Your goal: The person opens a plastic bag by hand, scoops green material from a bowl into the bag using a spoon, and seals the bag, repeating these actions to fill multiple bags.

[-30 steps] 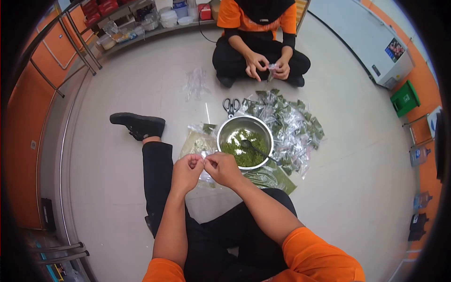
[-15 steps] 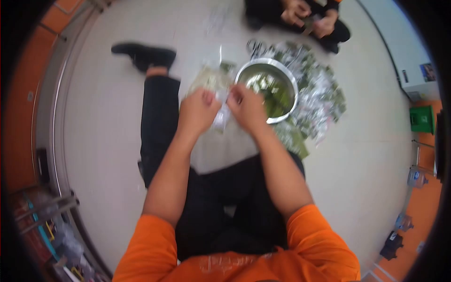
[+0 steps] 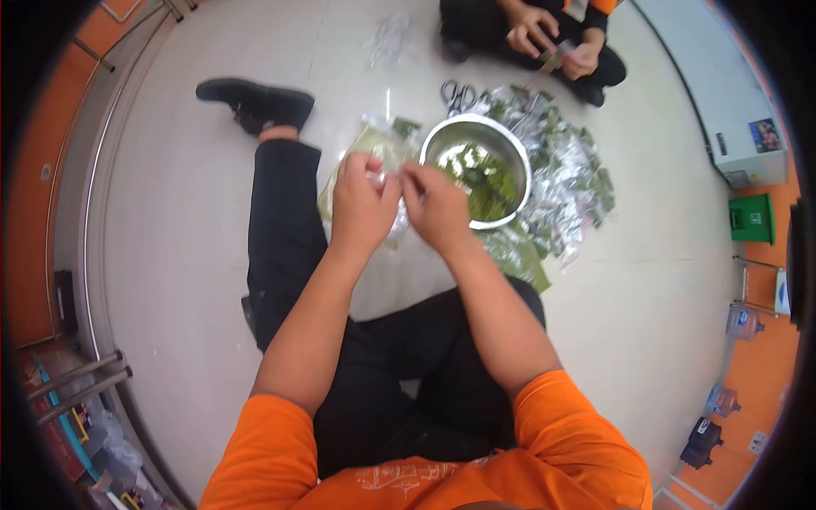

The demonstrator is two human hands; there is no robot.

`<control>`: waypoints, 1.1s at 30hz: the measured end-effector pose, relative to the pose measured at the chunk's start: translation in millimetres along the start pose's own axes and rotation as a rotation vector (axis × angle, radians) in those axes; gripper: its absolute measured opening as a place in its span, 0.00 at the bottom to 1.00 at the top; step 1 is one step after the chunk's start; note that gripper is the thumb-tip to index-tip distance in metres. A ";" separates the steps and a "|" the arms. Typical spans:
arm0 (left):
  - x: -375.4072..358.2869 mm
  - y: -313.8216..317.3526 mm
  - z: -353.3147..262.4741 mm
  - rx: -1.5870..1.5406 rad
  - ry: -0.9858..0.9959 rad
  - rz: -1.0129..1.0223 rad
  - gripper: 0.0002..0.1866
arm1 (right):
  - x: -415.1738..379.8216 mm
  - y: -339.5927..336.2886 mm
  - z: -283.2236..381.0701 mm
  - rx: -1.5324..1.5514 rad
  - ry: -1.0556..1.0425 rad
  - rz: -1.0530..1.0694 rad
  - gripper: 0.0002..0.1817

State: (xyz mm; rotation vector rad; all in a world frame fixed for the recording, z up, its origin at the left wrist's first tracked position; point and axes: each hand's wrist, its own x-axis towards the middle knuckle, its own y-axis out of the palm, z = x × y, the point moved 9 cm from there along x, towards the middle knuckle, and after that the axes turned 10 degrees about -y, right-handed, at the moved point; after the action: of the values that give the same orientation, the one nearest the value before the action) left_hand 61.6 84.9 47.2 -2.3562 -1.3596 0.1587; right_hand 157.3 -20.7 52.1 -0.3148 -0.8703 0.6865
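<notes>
My left hand and my right hand meet in front of me, fingertips pinched close together at the top edge of a small clear plastic bag. The fingers partly cover the bag, so its contents do not show. Just right of my right hand stands a round metal bowl with green leaf-like pieces inside. Behind my left hand lies a larger clear plastic bag with something pale in it.
Many small clear packets with green contents lie heaped right of the bowl. Black-handled scissors rest behind it, and loose clear plastic lies farther back. Another person's hands hold a small packet. My outstretched leg is on the left.
The view has shifted slightly. My hands stay together, with the fingertips of both now closer to each other. The other person's left-side hand has its fingers more spread.
</notes>
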 end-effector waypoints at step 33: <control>-7.4 22.8 -4.4 0.263 0.298 0.444 0.30 | -10.5 9.4 -48.0 0.199 0.418 0.155 0.08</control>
State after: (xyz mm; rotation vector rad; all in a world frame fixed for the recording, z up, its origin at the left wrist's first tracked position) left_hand 77.4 67.3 41.1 -2.3058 -0.6264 0.1001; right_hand 186.3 -19.8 11.4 -0.3338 -0.3792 0.8080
